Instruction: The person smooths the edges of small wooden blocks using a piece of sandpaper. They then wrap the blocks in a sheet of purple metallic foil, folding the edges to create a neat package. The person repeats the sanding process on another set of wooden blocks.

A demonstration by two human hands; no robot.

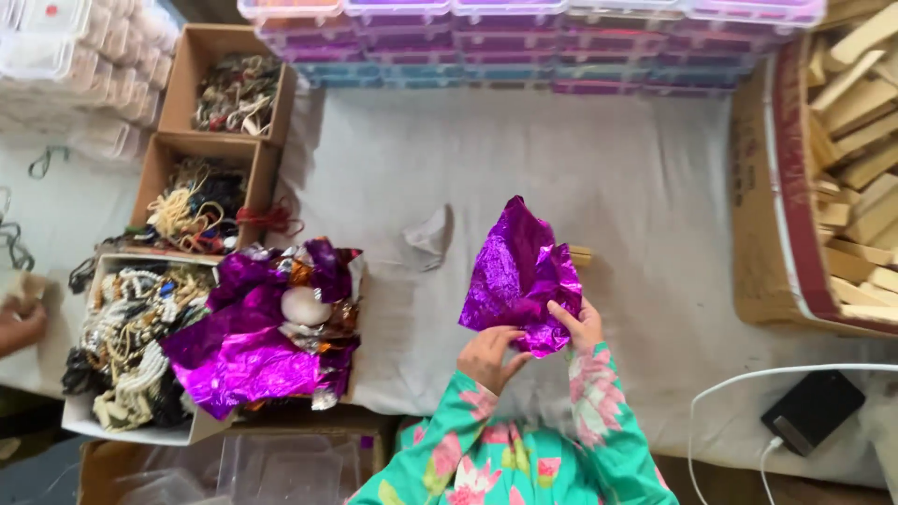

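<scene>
**Two hands grasping a sheet of purple foil above a cloth-covered desk**

The left hand [488, 355] and right hand [582, 325] each pinch the lower edge of a crumpled purple foil sheet [519, 271]; both grips are closed on the foil, which rises above the fingers, glossy, metallic and sharply creased. Both sleeves are green with pink floral print. Just behind the foil, at its right edge, a pale wooden block [582, 253] shows in part. Under the grip lies the desk [608, 168], draped in wrinkled white cloth; a small grey scrap [428, 236] lies on it to the upper left of the foil.

Well left of the grip, a white box [131, 430] holds beads and cords, overlapped by a heap of foil sheets [253, 346], purple, orange and silver, with a white ball resting on top. Beyond it stand two brown cardboard boxes [215, 103] of tangled cords. Far above the grip runs a row of stacked clear plastic cases [524, 47] with pink, purple and blue lids. Well right, a large cardboard carton [762, 224] with a red band holds rectangular wooden blocks. Below right, a black device [812, 410] joins a white cable. Another person's hand [19, 323] shows at the far left edge.
</scene>
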